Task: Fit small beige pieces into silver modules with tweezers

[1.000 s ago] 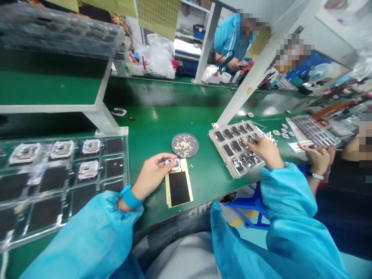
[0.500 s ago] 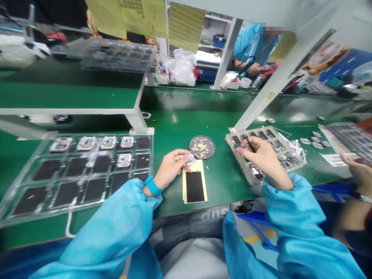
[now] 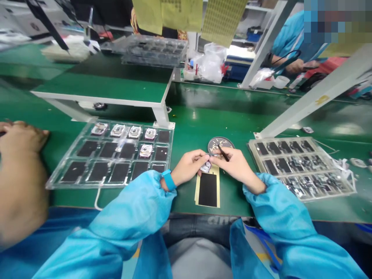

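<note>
My left hand (image 3: 188,167) pinches a small silver-framed electronic part (image 3: 205,167) between thumb and fingers, low over the bench. My right hand (image 3: 235,163) grips slim black tweezers (image 3: 223,153), their tips reaching the part's upper edge. Directly below both hands lies a black rectangular pad on tan backing (image 3: 207,190). Partly hidden behind my fingers, a round dark mesh tray (image 3: 221,144) holds small pale pieces. A blue wristband (image 3: 169,180) circles my left wrist, and loose blue sleeves cover both forearms.
A clear plastic tray (image 3: 110,155) with black pads and several silver-framed parts lies to my left. A grey tray of dark parts (image 3: 299,166) lies to my right. A co-worker's hand (image 3: 20,137) rests at far left, beneath a raised green shelf (image 3: 101,83).
My right hand has moved left from the grey tray, bringing the tweezers to the part in my left hand. The view has turned left, showing a co-worker's hand at far left.
</note>
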`<state>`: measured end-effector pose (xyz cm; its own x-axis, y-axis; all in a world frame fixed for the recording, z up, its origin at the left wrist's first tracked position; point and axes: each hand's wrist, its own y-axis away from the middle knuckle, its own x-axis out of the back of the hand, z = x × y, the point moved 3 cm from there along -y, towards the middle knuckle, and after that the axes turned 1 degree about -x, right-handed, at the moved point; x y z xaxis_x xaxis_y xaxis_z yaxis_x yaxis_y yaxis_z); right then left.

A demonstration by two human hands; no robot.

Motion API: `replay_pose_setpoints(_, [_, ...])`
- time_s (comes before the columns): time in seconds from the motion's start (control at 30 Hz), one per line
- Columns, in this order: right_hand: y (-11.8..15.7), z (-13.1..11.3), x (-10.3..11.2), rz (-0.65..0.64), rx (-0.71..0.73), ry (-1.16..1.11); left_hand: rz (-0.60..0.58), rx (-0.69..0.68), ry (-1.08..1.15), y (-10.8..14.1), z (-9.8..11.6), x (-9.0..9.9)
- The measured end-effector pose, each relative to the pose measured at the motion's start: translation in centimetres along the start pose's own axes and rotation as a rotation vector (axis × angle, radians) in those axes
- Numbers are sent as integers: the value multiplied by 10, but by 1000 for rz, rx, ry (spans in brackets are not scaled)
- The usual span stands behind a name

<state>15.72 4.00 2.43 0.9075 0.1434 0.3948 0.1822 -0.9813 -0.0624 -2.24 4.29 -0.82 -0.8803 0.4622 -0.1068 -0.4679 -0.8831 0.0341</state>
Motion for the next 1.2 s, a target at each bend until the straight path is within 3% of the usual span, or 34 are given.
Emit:
replay_pose_setpoints(0.13, [4, 6, 3, 97, 31, 15, 25, 20, -19, 0, -1, 0])
replay_pose_setpoints(0.27, [6, 0, 7, 198, 230, 69, 43, 45, -28, 2, 1, -1])
replay_pose_setpoints(0.37, [8, -4, 4, 190, 329, 117, 74, 39, -8, 3, 1, -1])
replay_pose_setpoints(0.5, [8, 3, 3, 224, 139, 19, 115, -1, 4, 3, 2, 0])
replay_pose_setpoints(0.6, [5, 9, 2, 157, 0, -9, 112, 13, 22, 3, 4, 0])
replay_pose_setpoints(0.77, [4, 12, 7, 196, -73, -143, 151, 71, 46, 2, 6, 2])
replay_pose_setpoints(0.9, [6, 14, 3, 111, -124, -193, 186, 48, 66, 1, 8, 6])
replay_pose_setpoints(1.07, [7, 13, -4, 52, -129, -244, 234, 33, 82, 0, 11, 8])
replay_pose_setpoints(1.2, [7, 10, -2, 96, -99, -305, 246, -4, 77, -1, 10, 7])
